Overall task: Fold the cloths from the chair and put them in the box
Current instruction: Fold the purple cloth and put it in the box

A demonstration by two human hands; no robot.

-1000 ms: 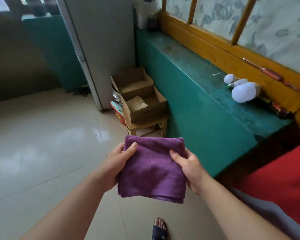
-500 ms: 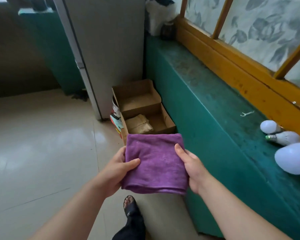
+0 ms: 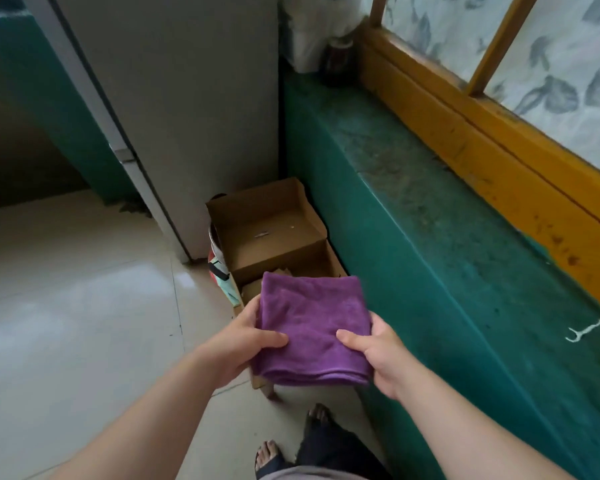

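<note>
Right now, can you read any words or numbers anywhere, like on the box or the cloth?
No text can be read anywhere in this view.
cardboard box: plain brown inside, no print showing.
purple cloth, held by the left hand and the right hand: no label or tag visible.
colourful item beside the box: any marks there are too small and hidden to read.

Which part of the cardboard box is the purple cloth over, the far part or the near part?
The near part. The folded purple cloth, held by the left hand and right hand, covers the brown cardboard box's near part; the far part lies uncovered.
</note>
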